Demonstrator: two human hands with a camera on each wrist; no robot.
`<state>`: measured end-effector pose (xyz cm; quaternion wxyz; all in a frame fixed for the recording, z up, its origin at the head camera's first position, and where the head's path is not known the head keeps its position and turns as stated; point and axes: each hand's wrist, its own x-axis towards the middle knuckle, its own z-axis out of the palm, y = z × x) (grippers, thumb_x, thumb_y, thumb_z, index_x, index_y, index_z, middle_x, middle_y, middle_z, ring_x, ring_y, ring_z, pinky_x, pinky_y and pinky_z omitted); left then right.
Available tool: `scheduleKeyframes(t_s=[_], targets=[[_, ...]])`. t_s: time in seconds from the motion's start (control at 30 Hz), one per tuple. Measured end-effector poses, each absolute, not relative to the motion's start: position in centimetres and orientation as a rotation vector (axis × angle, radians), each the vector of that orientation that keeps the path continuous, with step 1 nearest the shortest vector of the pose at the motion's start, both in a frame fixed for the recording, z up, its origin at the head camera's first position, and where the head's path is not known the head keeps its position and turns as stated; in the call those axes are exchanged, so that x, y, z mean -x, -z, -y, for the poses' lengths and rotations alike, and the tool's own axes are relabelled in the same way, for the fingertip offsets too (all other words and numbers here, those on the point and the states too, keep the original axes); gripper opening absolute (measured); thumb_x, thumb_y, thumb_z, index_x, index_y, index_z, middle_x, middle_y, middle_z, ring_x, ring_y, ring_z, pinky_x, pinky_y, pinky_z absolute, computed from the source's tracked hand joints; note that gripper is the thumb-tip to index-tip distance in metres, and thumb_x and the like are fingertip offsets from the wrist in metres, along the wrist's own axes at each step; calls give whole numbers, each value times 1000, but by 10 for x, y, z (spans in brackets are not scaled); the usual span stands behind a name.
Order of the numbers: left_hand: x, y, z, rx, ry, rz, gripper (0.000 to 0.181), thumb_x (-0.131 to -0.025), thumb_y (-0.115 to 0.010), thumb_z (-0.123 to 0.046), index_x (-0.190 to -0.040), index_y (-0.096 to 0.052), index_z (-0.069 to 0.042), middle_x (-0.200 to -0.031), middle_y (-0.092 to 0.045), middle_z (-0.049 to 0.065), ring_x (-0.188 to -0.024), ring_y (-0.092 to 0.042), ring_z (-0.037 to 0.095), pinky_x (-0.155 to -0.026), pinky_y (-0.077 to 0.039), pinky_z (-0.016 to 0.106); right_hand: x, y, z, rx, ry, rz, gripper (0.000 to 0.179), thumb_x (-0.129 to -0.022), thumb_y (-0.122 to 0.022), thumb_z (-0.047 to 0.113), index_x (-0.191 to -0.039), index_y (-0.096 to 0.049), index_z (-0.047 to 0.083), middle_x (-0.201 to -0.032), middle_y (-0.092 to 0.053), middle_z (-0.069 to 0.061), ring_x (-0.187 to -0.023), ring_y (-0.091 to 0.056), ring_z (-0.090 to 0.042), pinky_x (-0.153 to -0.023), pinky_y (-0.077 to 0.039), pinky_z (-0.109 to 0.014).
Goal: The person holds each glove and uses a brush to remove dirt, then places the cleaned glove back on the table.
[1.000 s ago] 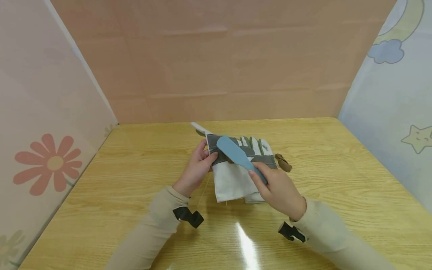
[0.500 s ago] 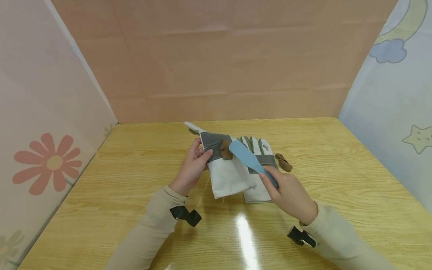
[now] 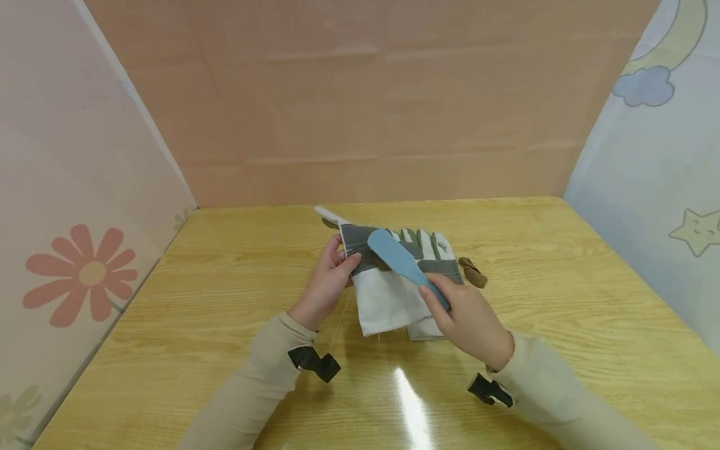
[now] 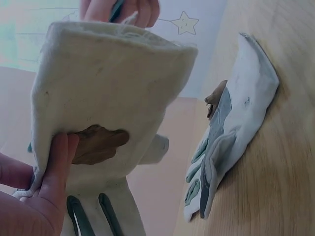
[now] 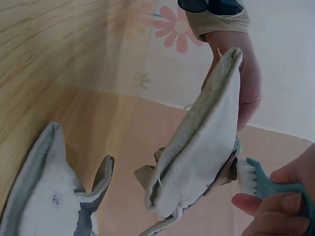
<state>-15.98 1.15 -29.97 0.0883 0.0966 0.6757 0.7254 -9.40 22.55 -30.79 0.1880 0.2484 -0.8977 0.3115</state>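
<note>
My left hand [image 3: 326, 278] grips a white work glove [image 3: 388, 306] with a grey band by its side, thumb on the front, cuff toward me. My right hand [image 3: 469, 319] holds a light blue brush [image 3: 394, 253] by its handle, index finger along it. Its white bristles [image 5: 247, 177] are right at a brown patch [image 5: 225, 174] on the glove's front; from the head the brush covers most of that patch. Another brown patch [image 4: 96, 145] sticks to the glove's other side, beside the left fingertips. A second glove [image 3: 444, 269] lies on the table behind, partly hidden by the first.
At the right edge of the second glove is a brown lump [image 3: 474, 275]. The wooden table [image 3: 225, 269] ends at an orange-pink backdrop [image 3: 360, 125], with patterned panels at left and right. A thin loose thread hangs below the held glove.
The brush slid right, off the brown patch, baring it, then moved back left over it. The held glove swung slightly left and returned with the left hand. The second glove stayed put.
</note>
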Motion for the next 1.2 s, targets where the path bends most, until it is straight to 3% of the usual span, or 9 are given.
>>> scheduleKeyframes(t_s=[0.3,0.63,1.2], targets=[[162,299,-8,-245,-2176,-2011,40,-99,-39,-5,-138,-32,-10,-128,-54,25,-95,-63,16,-74,-51,28,88,318,-242,-621,-877,2615,18,-96,-50,10,-108,-60,1,-51,-30,12,-41,-18,7,-39,-27,-17],[163,298,-9,-243,-2151,-2029,40,-98,-40,-6,-138,-33,-11,-124,-57,25,-91,-63,15,-72,-50,27,92,307,-239,-675,-928,2428,12,-93,-51,3,-102,-60,2,-54,-33,10,-43,-21,9,-38,-28,-16],[163,298,-6,-228,-2215,-1997,39,-99,-38,-6,-138,-32,-11,-127,-54,24,-89,-61,10,-73,-49,27,93,318,-239,-659,-880,2556,14,-95,-51,7,-103,-60,1,-51,-30,12,-42,-18,9,-38,-27,-16]])
